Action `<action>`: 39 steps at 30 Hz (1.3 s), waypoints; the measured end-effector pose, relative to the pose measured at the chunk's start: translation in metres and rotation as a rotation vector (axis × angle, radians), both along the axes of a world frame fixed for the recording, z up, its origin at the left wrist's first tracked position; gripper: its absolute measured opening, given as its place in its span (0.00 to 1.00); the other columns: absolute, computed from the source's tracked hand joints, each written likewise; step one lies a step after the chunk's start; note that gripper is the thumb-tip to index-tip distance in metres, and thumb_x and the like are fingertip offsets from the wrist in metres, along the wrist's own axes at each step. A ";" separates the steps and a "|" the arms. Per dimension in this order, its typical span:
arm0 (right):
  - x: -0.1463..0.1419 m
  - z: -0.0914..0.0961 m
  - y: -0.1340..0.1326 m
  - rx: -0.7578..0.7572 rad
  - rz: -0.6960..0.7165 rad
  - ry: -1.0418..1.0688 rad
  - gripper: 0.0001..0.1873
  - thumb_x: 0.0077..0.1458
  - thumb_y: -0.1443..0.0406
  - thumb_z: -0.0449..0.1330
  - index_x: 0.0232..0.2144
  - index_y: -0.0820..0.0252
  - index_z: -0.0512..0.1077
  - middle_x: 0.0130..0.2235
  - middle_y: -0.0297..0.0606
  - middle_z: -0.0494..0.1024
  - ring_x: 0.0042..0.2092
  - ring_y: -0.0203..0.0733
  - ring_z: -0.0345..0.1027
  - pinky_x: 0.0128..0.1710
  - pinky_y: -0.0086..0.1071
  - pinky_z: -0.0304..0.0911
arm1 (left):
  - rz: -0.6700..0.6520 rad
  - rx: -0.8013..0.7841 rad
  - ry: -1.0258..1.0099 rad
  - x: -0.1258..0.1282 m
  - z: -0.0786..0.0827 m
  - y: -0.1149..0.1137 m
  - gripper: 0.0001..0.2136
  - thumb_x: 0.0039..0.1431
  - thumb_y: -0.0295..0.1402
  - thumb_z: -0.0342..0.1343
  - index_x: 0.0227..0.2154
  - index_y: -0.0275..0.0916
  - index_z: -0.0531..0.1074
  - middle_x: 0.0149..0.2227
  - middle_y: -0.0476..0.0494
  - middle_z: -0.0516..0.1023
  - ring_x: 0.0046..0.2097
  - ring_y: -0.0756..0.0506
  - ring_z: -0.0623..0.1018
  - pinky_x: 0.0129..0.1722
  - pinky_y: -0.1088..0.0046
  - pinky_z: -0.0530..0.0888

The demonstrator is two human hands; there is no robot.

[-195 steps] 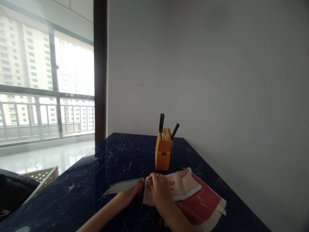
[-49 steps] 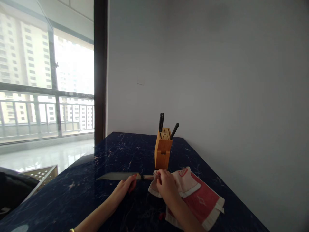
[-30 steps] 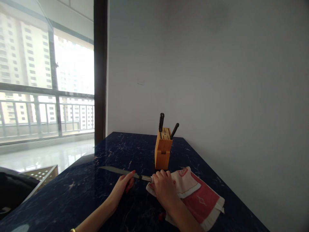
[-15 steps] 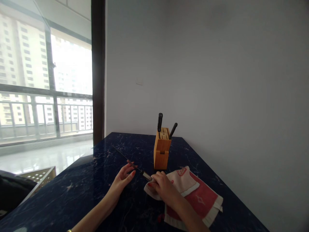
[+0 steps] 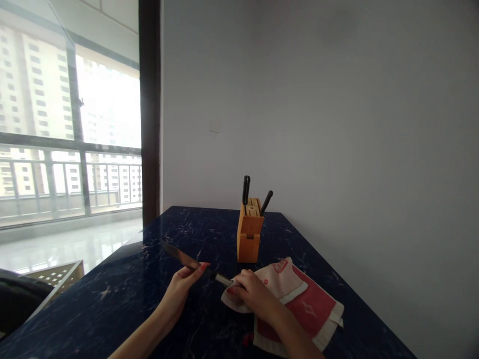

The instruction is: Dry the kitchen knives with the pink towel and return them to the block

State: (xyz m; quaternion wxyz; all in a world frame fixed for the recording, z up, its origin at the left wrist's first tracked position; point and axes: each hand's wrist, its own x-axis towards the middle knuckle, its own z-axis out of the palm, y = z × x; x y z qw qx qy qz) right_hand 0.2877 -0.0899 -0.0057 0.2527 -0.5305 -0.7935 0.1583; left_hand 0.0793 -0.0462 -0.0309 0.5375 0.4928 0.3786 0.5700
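The knife (image 5: 178,256) slants tip-first toward the table's (image 5: 112,299) left edge, with the left hand (image 5: 179,289) pinching its blade and the right hand (image 5: 254,297) nearer the handle end – clasping the cloth (image 5: 301,301) round it

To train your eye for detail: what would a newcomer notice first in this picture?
A knife is held over the dark marble table, near bottom centre: the left hand pinches its blade and the right hand wraps a red-and-white cloth round its handle end. Behind them stands a wooden block with two black handles sticking out, and a bright window fills the left.
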 end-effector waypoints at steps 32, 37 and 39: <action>-0.020 -0.015 -0.002 0.290 -0.178 -0.210 0.06 0.53 0.70 0.50 0.30 0.58 0.67 0.35 0.37 0.70 0.41 0.41 0.60 0.46 0.34 0.51 | 0.098 -0.145 0.141 0.014 0.015 -0.029 0.16 0.39 0.43 0.63 0.26 0.34 0.77 0.27 0.43 0.80 0.35 0.40 0.77 0.38 0.70 0.70; -0.014 -0.018 0.004 0.254 -0.191 -0.242 0.04 0.50 0.70 0.54 0.30 0.59 0.68 0.34 0.37 0.70 0.41 0.42 0.60 0.46 0.33 0.51 | 0.014 -0.173 0.126 0.014 0.015 -0.029 0.18 0.42 0.45 0.60 0.26 0.32 0.77 0.24 0.42 0.79 0.32 0.40 0.77 0.36 0.68 0.71; -0.013 -0.016 0.007 0.231 -0.201 -0.231 0.04 0.49 0.70 0.55 0.30 0.58 0.69 0.35 0.37 0.71 0.42 0.42 0.61 0.47 0.33 0.51 | 0.008 -0.148 0.125 0.014 0.012 -0.027 0.18 0.42 0.45 0.60 0.26 0.32 0.77 0.26 0.41 0.80 0.35 0.39 0.77 0.38 0.67 0.71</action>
